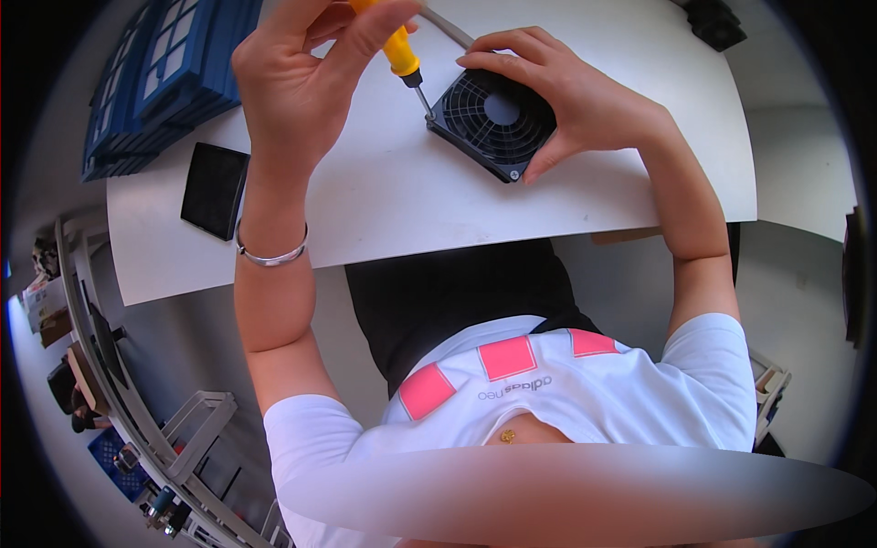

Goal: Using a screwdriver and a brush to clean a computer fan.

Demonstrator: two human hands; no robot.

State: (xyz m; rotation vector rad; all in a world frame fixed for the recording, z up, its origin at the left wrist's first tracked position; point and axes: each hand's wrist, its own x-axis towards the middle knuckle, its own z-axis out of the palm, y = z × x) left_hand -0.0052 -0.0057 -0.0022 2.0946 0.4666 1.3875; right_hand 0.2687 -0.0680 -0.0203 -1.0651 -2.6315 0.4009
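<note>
My left hand [311, 82] is closed round the handle of a yellow screwdriver [400, 55]. Its metal shaft slants down to the left corner of a black square fan [470, 144] with a ringed grille, where the tip meets a screw. My right hand [589, 91] grips the fan from its right side, fingers over the far edge and thumb at the near right edge. A screw head shows at the fan's near corner. The fan rests on the white table [393, 201]. Behind it, a grey strip-like thing [446, 27] is partly hidden.
Left of my left forearm lies a flat black rectangular thing [215, 192]. Stacked blue bins [174, 68] stand at the table's far left. A dark object [714, 23] sits at the far right. The table's near edge runs in front of my body; a shelving rack [119, 356] stands left.
</note>
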